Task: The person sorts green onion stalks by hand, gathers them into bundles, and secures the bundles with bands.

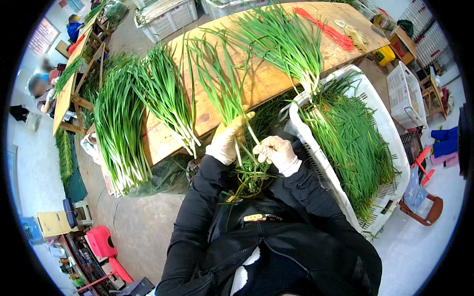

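Cream-gloved left hand [227, 139] curls round slim green leafy bunch [223, 96], at near edge of brown wooden table [266, 83] | cream-gloved right hand [277, 152] pinches pale stem [252, 132] | bunch looks light, limp-leaved, easily bruised; firmer stems suit gripping

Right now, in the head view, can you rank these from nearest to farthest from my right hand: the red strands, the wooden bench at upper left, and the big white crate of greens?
1. White crate: just right of your right hand.
2. Red strands: on the far right part of the table.
3. Wooden bench: well away, upper left.
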Demonstrator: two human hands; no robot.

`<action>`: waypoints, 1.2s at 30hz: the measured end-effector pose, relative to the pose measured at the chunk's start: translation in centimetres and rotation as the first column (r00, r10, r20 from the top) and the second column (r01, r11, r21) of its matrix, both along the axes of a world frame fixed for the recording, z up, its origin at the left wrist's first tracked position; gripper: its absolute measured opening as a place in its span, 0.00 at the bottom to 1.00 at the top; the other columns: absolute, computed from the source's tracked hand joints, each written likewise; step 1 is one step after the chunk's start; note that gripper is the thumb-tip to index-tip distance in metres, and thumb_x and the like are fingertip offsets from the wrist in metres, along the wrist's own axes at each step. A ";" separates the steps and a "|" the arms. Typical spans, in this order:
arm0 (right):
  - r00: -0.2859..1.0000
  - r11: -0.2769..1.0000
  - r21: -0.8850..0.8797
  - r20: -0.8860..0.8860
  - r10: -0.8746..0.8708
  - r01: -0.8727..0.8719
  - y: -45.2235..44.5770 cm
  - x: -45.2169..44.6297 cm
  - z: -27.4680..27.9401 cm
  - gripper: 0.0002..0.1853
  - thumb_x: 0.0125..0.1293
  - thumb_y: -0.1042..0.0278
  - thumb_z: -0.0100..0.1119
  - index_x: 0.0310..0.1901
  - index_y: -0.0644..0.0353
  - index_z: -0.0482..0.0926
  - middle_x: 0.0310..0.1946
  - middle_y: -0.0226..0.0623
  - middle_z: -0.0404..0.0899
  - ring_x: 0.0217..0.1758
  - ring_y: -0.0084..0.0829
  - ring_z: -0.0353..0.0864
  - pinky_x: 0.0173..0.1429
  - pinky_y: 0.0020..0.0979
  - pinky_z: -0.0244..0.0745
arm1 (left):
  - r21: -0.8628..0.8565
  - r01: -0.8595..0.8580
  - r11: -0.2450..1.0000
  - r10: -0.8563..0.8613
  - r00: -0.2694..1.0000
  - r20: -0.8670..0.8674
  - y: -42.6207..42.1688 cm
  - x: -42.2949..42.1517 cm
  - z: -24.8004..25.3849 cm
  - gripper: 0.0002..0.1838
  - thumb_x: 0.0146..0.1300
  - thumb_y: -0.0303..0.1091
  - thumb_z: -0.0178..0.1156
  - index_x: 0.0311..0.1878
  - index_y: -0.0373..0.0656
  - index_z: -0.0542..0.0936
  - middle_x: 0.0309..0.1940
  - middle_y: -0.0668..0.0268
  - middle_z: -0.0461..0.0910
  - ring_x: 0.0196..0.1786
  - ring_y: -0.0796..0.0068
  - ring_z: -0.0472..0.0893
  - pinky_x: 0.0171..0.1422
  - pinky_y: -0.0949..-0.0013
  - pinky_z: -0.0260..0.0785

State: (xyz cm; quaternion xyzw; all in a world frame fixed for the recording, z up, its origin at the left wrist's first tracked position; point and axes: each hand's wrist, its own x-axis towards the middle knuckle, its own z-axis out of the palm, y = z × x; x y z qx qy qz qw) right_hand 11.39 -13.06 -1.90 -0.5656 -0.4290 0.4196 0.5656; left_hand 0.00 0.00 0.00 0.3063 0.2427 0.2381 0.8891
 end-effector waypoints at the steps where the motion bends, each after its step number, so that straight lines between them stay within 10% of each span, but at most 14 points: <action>1: 0.981 0.983 0.186 0.188 -0.043 0.008 0.0 -0.3 -0.2 0.09 0.61 0.66 0.51 0.26 0.60 0.75 0.20 0.28 0.74 0.18 0.20 0.72 0.22 0.20 0.67 | 0.079 0.014 0.997 -0.012 1.000 -0.021 0.0 0.2 0.4 0.24 0.57 0.36 0.57 0.56 0.41 0.65 0.44 0.64 0.75 0.20 0.91 0.63 0.23 0.87 0.57; 3: 0.931 0.985 0.169 0.362 -0.043 -0.020 -0.9 0.2 0.2 0.11 0.62 0.64 0.50 0.26 0.61 0.74 0.18 0.28 0.73 0.16 0.18 0.71 0.21 0.19 0.66 | 0.083 0.032 0.996 -0.030 0.999 -0.026 -0.3 0.8 -0.6 0.23 0.57 0.35 0.57 0.55 0.38 0.67 0.41 0.66 0.76 0.21 0.92 0.64 0.22 0.88 0.56; 7: 0.985 0.995 0.091 0.167 0.031 -0.047 -0.3 -0.5 0.7 0.14 0.65 0.61 0.45 0.27 0.61 0.72 0.18 0.30 0.74 0.13 0.18 0.69 0.19 0.19 0.64 | -0.026 0.034 0.999 -0.035 0.999 -0.006 0.4 -0.5 -0.6 0.21 0.56 0.34 0.58 0.52 0.38 0.69 0.36 0.66 0.78 0.21 0.91 0.66 0.22 0.89 0.55; 9: 0.949 0.986 -0.014 -0.273 0.155 -0.165 -0.2 -0.2 0.2 0.16 0.66 0.59 0.42 0.27 0.61 0.72 0.18 0.29 0.74 0.13 0.17 0.67 0.17 0.18 0.61 | -0.128 0.099 0.987 -0.087 0.992 0.094 0.3 -0.9 -0.4 0.22 0.57 0.35 0.56 0.54 0.38 0.68 0.35 0.68 0.78 0.21 0.91 0.66 0.22 0.89 0.57; 13: 0.804 0.848 -0.212 -0.489 0.339 -0.486 0.0 0.3 0.1 0.16 0.67 0.59 0.40 0.30 0.61 0.73 0.16 0.28 0.74 0.12 0.14 0.65 0.16 0.15 0.58 | -0.071 0.238 0.969 -0.219 0.952 0.213 0.5 -1.1 -0.7 0.23 0.58 0.36 0.55 0.55 0.37 0.66 0.34 0.71 0.78 0.19 0.91 0.66 0.21 0.89 0.58; 17: 0.954 0.970 -0.160 -0.268 0.134 -0.182 0.6 0.6 -0.2 0.12 0.66 0.63 0.43 0.29 0.61 0.72 0.19 0.28 0.75 0.16 0.15 0.69 0.19 0.16 0.62 | -0.110 0.185 0.977 -0.159 0.965 0.209 1.2 -1.6 -0.2 0.24 0.59 0.37 0.55 0.56 0.37 0.65 0.36 0.70 0.78 0.22 0.91 0.67 0.22 0.89 0.59; 20: 0.941 0.991 0.034 0.321 0.108 -0.126 0.2 -0.3 0.7 0.09 0.63 0.68 0.48 0.28 0.62 0.73 0.19 0.30 0.74 0.18 0.18 0.73 0.24 0.19 0.68 | 0.046 0.104 0.994 -0.103 0.995 -0.013 0.6 -1.6 0.7 0.21 0.58 0.35 0.55 0.54 0.37 0.67 0.36 0.68 0.78 0.25 0.89 0.69 0.26 0.88 0.61; 23: 0.902 0.937 -0.007 0.267 0.340 -0.351 0.2 -0.2 1.7 0.06 0.60 0.72 0.50 0.28 0.61 0.74 0.21 0.31 0.74 0.18 0.21 0.73 0.24 0.21 0.68 | 0.114 0.128 0.985 -0.118 0.989 -0.089 0.3 -1.6 0.6 0.19 0.58 0.32 0.54 0.53 0.37 0.69 0.35 0.64 0.79 0.30 0.85 0.73 0.33 0.86 0.64; 29: 0.901 0.975 0.212 0.406 -0.153 0.070 1.0 1.1 -0.3 0.02 0.59 0.73 0.51 0.29 0.60 0.73 0.22 0.29 0.73 0.22 0.21 0.73 0.25 0.20 0.68 | -0.016 0.333 0.943 -0.328 0.935 0.139 0.5 -2.3 -0.2 0.29 0.55 0.35 0.58 0.58 0.33 0.62 0.41 0.63 0.77 0.40 0.80 0.76 0.36 0.84 0.67; 31: 0.965 0.964 0.120 -0.141 -0.221 0.238 0.9 0.9 0.9 0.06 0.62 0.69 0.48 0.31 0.61 0.71 0.23 0.29 0.74 0.20 0.16 0.69 0.23 0.18 0.66 | -0.014 0.253 0.967 -0.250 0.963 0.106 0.6 -2.4 0.6 0.27 0.56 0.33 0.57 0.58 0.32 0.62 0.43 0.62 0.75 0.33 0.84 0.74 0.35 0.85 0.66; 36: 0.982 0.970 0.160 0.015 -0.188 0.183 -1.0 2.2 2.2 0.06 0.63 0.72 0.46 0.30 0.62 0.72 0.23 0.30 0.75 0.19 0.16 0.70 0.22 0.17 0.64 | 0.040 0.298 0.954 -0.300 0.952 0.062 0.4 -2.6 0.5 0.26 0.56 0.34 0.57 0.55 0.31 0.65 0.42 0.60 0.76 0.30 0.83 0.73 0.36 0.84 0.66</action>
